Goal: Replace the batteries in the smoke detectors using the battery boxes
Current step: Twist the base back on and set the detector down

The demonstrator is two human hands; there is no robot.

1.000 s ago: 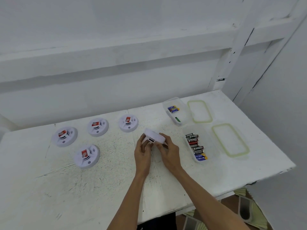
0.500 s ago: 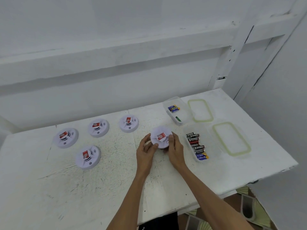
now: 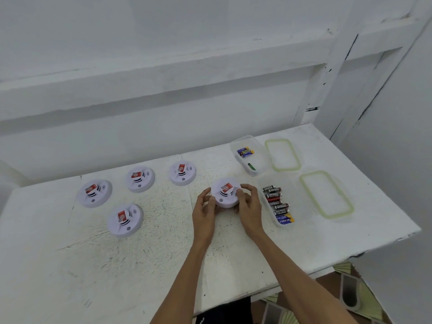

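Note:
A white round smoke detector [image 3: 226, 192] with a red label on top lies face up on the white table [image 3: 163, 265], just left of the near battery box. My left hand [image 3: 205, 212] grips its left edge with thumb and curled fingers. On the other side, my right hand [image 3: 249, 205] curls round its right edge. The near battery box [image 3: 278, 204] is clear, open and holds several batteries. A second open box [image 3: 249, 155], farther back, holds a few batteries. Several more detectors sit to the left: [image 3: 182, 173], [image 3: 140, 178], [image 3: 94, 192], [image 3: 125, 219].
Two clear lids with green rims lie right of the boxes, one at the back [image 3: 282, 155] and one nearer [image 3: 326, 194]. A white wall runs behind the table. The table's right edge and front edge drop off to a floor with sandals [image 3: 350, 293].
The detector was tilted up on edge between my hands; it has been turned face up and lowered to the table. Both hands stayed on its sides.

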